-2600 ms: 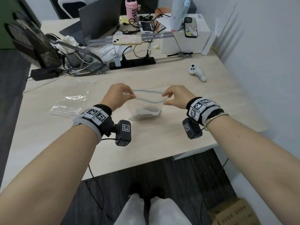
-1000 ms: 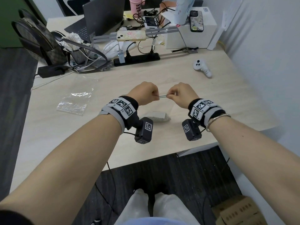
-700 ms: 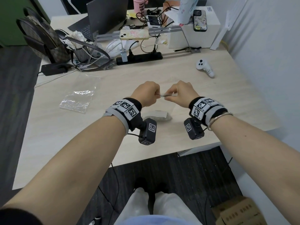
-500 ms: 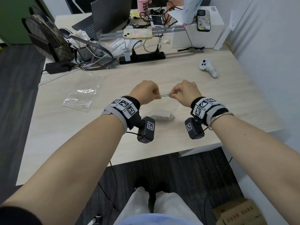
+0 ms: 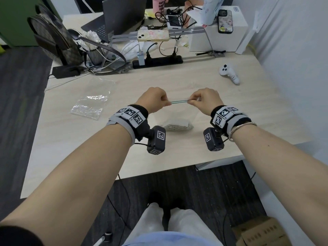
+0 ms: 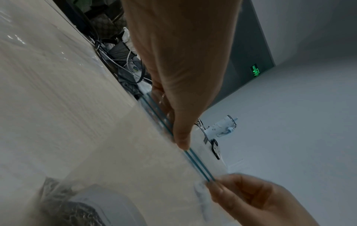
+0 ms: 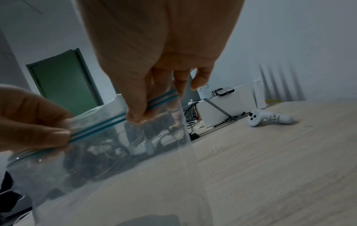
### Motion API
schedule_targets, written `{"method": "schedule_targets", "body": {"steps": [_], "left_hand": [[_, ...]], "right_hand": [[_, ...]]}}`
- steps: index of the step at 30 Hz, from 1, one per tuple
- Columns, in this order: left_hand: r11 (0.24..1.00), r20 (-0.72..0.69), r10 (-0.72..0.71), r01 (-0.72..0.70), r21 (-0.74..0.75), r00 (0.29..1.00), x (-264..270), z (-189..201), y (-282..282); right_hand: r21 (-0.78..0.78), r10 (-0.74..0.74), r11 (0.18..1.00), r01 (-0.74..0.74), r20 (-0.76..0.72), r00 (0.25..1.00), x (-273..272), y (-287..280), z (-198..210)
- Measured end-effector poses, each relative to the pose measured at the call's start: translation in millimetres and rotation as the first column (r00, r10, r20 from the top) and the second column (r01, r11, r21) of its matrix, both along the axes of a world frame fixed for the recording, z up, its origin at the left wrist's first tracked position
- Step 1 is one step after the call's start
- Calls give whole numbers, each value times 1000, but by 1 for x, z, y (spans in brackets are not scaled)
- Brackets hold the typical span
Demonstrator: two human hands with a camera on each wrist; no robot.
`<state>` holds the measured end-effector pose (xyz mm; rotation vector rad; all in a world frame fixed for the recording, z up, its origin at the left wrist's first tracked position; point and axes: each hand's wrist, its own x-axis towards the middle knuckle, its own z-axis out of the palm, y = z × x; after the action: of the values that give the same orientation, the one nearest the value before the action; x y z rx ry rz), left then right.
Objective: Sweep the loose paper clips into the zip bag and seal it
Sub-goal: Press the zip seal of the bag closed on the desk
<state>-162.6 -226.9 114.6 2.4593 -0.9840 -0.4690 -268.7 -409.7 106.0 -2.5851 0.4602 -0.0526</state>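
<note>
Change since earlier frames: both hands, which had held the bag mouth spread wide, had closed inward until only a short run of the blue strip showed between them; that run had since lengthened slightly.
Left hand (image 5: pixel 154 99): fingers curled, thumb and forefinger pinching the left part of the zip strip (image 5: pixel 179 102).
Right hand (image 5: pixel 205 98): fingers curled, thumb and fingers pinching the right part of the same strip.
Zip bag (image 7: pixel 119 152): held upright above the table (image 5: pixel 177 80), hanging down from the strip, its lower end resting on the table between the two wrists.
Strip condition: two blue lines ran close and parallel between the hands; whether they were fully pressed together could not be told from the blurred wrist views.
Paper clips (image 5: pixel 175 126): gathered in a grey heap inside the bottom of the zip bag.
Second clear bag (image 5: pixel 90 103): flat on the table, well to the left of the zip bag.
White controller (image 5: pixel 229 72): on the table, beyond and to the right of the zip bag.
Power strip (image 5: pixel 158 61): beyond the zip bag, at the far part of the table.
</note>
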Motion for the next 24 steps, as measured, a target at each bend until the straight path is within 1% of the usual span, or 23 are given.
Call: {"method": "schedule_targets", "body": {"steps": [3,7,11,15,18,22,24], "left_hand": [[1000,-8,13,-13,0,1000,5,0,10],[996,-46,72,-74,-45,996,5,-4,18],[991,-40,110,-113,-72,993,4,-7,17],[981,-57,149,-154,-115,987,5,-7,14],[972,-85,180,-191,-140,980,7,-7,20],[966,-108,206,-219,-134,973,11,-12,29],[963,-108,221,-235,-134,969,14,-13,31]], "right_hand": [[135,-20,991,15,37,999,-3,-5,2],[115,-29,993,25,32,999,-7,-13,3],[85,-32,996,31,18,999,-5,-13,0],[74,-97,993,93,56,994,-5,-14,-5],[133,-120,985,112,59,991,-7,-17,-8],[227,-168,962,151,54,984,-11,-23,-9],[260,-168,953,154,32,985,-10,-25,-10]]}}
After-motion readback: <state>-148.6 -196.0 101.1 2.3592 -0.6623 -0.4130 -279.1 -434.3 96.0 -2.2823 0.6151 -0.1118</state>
